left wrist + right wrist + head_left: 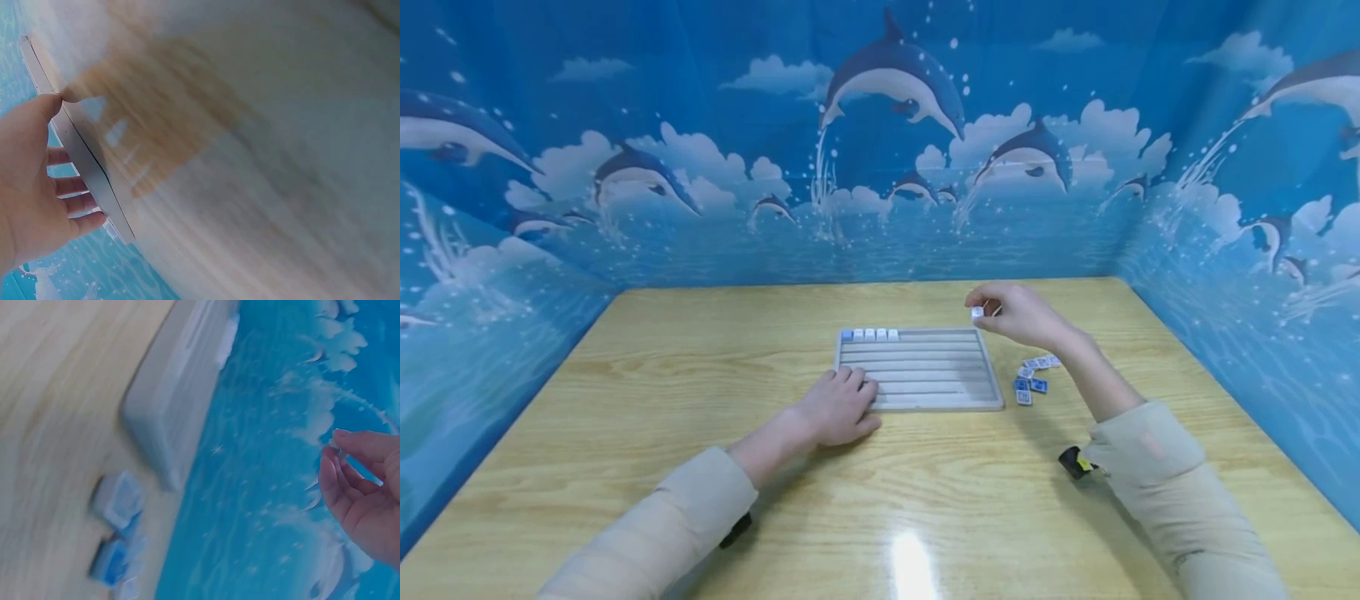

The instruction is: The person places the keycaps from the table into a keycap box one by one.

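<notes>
A grey ridged tray [917, 367] lies on the table, with a short row of keycaps [870, 335] at the left end of its back ridge; the leftmost is blue and the others are white. On the tray's near-left corner rests my left hand [838, 407], fingers loosely extended over the side and thumb apart at the front edge. The left wrist view has this hand [44, 181] along the tray's edge [84, 153]. My right hand [1022, 317] pinches a white keycap [977, 312] between thumb and fingertips, raised by the tray's back-right corner. In the right wrist view the keycap [334, 444] is mostly hidden by the fingertips.
Several loose blue and white keycaps [1024, 397] lie on the wooden table [700, 350] right of the tray, below my right forearm. A blue curtain with dolphins [880, 233] encloses the table at the back and both sides.
</notes>
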A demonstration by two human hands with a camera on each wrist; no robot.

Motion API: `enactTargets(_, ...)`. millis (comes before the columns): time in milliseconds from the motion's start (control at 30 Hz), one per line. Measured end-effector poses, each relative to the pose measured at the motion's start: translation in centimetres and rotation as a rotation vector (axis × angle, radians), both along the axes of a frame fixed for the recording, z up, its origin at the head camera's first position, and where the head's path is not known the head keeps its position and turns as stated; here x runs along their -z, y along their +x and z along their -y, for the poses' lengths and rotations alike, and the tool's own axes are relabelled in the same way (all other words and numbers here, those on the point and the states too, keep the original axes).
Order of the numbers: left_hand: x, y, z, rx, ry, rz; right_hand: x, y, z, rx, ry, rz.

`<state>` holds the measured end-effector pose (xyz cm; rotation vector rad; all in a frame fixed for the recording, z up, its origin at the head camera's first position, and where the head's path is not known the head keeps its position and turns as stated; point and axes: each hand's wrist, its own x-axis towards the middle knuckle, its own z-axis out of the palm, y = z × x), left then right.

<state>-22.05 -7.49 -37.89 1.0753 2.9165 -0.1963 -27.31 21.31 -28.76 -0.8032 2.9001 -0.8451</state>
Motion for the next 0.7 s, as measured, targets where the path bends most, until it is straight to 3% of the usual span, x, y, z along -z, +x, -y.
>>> enactTargets(233, -0.1, 0.0, -0.1, -0.005, -0.002, 0.0, -2.1, 2.2, 2.3, -0.081, -0.062, -0.14)
enactTargets(367, -0.2, 0.0, 0.0, -0.005, -0.011, -0.003, -2.6, 2.9, 3.5, -0.125, -0.056, -0.222)
enactTargets(600, -0.2, 0.0, 0.0, -0.001, -0.018, -0.01, -1.4, 1.9, 4.5, -0.15, -0.013, -0.361)
enactTargets(700, -0.1, 0.0, 0.0, 0.001, -0.022, -0.007, -0.4, 0.8, 4.8, -0.144, 0.025, -0.363)
